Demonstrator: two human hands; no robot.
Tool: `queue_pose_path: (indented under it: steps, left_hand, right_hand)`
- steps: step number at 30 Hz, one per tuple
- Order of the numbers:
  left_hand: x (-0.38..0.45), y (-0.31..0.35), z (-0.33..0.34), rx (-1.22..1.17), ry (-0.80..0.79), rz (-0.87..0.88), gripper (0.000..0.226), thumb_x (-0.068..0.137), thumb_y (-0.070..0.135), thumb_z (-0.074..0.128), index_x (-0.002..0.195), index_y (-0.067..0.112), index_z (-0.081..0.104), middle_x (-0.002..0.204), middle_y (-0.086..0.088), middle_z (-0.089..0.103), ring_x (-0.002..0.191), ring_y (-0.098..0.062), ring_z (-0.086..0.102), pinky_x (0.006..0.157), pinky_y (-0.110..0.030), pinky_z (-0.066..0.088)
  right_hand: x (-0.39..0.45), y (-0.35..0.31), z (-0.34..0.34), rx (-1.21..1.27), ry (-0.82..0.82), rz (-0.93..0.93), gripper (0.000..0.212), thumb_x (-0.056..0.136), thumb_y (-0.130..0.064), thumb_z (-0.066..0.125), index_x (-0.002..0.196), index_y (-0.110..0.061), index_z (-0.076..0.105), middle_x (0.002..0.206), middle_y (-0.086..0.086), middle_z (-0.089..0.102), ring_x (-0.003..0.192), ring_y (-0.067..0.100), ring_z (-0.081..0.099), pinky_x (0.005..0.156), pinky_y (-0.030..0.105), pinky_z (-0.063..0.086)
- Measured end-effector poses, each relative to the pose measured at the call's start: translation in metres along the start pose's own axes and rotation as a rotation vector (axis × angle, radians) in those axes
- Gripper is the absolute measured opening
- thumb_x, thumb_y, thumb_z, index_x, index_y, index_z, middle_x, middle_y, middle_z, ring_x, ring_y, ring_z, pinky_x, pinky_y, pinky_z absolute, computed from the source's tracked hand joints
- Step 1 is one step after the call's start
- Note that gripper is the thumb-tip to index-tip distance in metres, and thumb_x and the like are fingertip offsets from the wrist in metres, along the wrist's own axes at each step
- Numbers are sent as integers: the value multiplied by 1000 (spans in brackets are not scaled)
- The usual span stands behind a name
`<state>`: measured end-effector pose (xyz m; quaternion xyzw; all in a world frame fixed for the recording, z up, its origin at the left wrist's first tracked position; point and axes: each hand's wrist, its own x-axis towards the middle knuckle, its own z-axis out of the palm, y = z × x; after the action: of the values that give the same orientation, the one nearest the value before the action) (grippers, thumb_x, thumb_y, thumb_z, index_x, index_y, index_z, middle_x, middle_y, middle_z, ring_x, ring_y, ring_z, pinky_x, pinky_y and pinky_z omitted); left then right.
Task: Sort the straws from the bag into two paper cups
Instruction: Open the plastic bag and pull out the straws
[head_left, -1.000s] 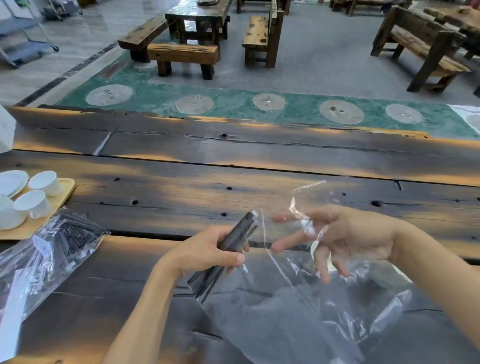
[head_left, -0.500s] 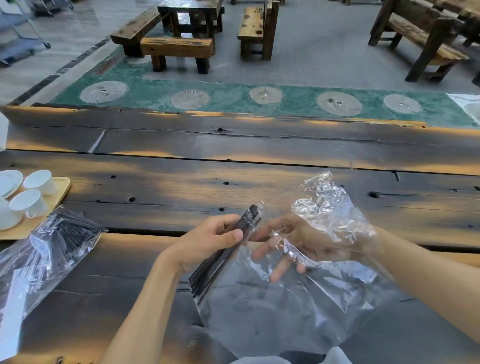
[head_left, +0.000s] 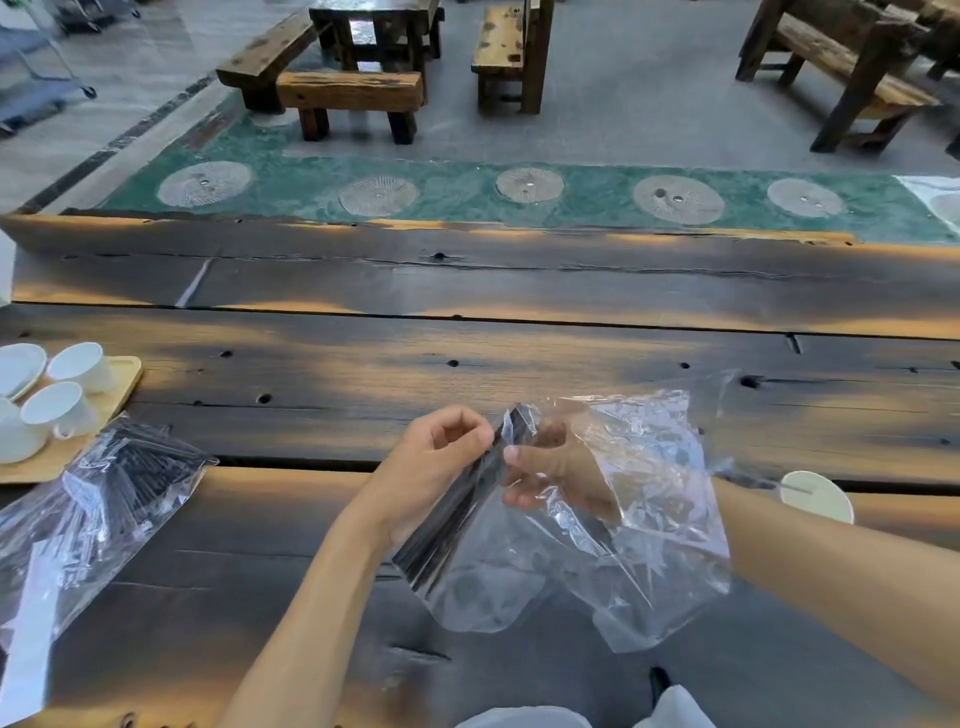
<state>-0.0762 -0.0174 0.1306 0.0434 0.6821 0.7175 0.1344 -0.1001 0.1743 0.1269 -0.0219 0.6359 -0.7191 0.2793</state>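
Observation:
A clear plastic bag (head_left: 649, 525) hangs crumpled above the table's near plank, with a bundle of dark straws (head_left: 452, 519) along its left edge. My left hand (head_left: 431, 467) grips the bundle's upper part from outside the bag. My right hand (head_left: 556, 467) is inside the bag, its fingers curled at the straws' top end; the plastic blurs the grip. A white paper cup (head_left: 815, 496) stands behind my right forearm, partly hidden. A second bag of dark straws (head_left: 98, 509) lies at the left.
A wooden tray (head_left: 122, 384) with white ceramic cups (head_left: 62, 410) and saucers sits at the far left. The dark plank table (head_left: 467, 353) stretches wide ahead. Benches and tables stand on the floor beyond. White fabric shows at the bottom edge.
My right hand has pushed deeper into the bag and closed toward the straws' top. The bag has bunched up over my right wrist. A paper cup has come into view at the right.

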Motion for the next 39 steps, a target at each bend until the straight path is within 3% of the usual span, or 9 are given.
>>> queue_pose_path:
  steps: [4, 11, 15, 19, 24, 28, 32, 36, 39]
  left_hand:
    - [2, -2, 2, 29, 80, 10, 13, 92, 9, 68, 83, 16, 74, 75, 4, 69, 72, -8, 60, 71, -25, 48]
    - [6, 0, 11, 30, 80, -25, 12, 89, 15, 72, 88, 2, 73, 74, -7, 69, 66, -13, 56, 63, -23, 46]
    - [7, -3, 4, -48, 178, -59, 9, 93, 15, 68, 89, 6, 69, 75, -8, 71, 68, -18, 62, 68, -34, 50]
    - [5, -5, 2, 112, 74, -92, 19, 90, 30, 70, 96, 12, 73, 86, 1, 74, 80, -11, 67, 78, -30, 53]
    - [5, -4, 11, 87, 35, -129, 17, 91, 19, 71, 93, 2, 73, 79, -12, 72, 73, -18, 65, 71, -30, 51]
    - [9, -3, 18, 5, 92, -121, 20, 88, 20, 75, 90, 1, 75, 86, -19, 75, 76, -27, 69, 74, -40, 55]
    - [7, -8, 19, -53, 134, -124, 25, 88, 24, 71, 92, 0, 75, 80, -11, 75, 71, -17, 68, 65, -27, 53]
    - [2, -24, 0, -70, 215, -146, 18, 92, 22, 67, 93, 10, 80, 90, -14, 78, 81, -23, 69, 78, -39, 54]
    - [-1, -40, -11, -26, 293, -158, 17, 94, 18, 65, 86, 11, 79, 77, -6, 76, 70, -16, 66, 66, -31, 52]
  right_hand:
    - [5, -6, 4, -33, -108, 59, 8, 92, -4, 62, 84, -3, 62, 75, 8, 65, 55, 9, 65, 54, 19, 54]
    - [11, -6, 7, -86, -78, 93, 33, 96, -21, 59, 66, -7, 64, 53, -2, 61, 38, 2, 48, 38, 12, 37]
    - [12, -5, -13, 26, 54, 19, 20, 73, -28, 82, 74, -10, 73, 75, 15, 69, 65, 28, 58, 64, 38, 50]
    - [9, -18, -25, 207, 127, 55, 15, 87, -6, 71, 91, 8, 65, 76, 17, 69, 50, 15, 57, 44, 17, 49]
    - [18, -17, -15, 265, 110, 2, 47, 76, -23, 79, 103, 11, 62, 73, 10, 69, 48, 9, 56, 40, 15, 45]
    - [19, -9, -1, 171, 57, 4, 16, 85, -18, 70, 84, -2, 66, 62, 2, 68, 53, 12, 62, 47, 21, 48]
    - [20, -14, -2, 120, 107, 49, 17, 85, -19, 73, 78, -5, 65, 52, -2, 59, 40, 5, 49, 41, 16, 39]
    - [8, -38, -15, 44, 180, 43, 10, 93, -6, 64, 84, -2, 60, 59, 2, 62, 46, 9, 47, 42, 16, 38]
    - [7, -48, -18, 17, 209, 28, 11, 94, -9, 63, 88, -3, 57, 69, 5, 62, 52, 10, 46, 49, 19, 38]
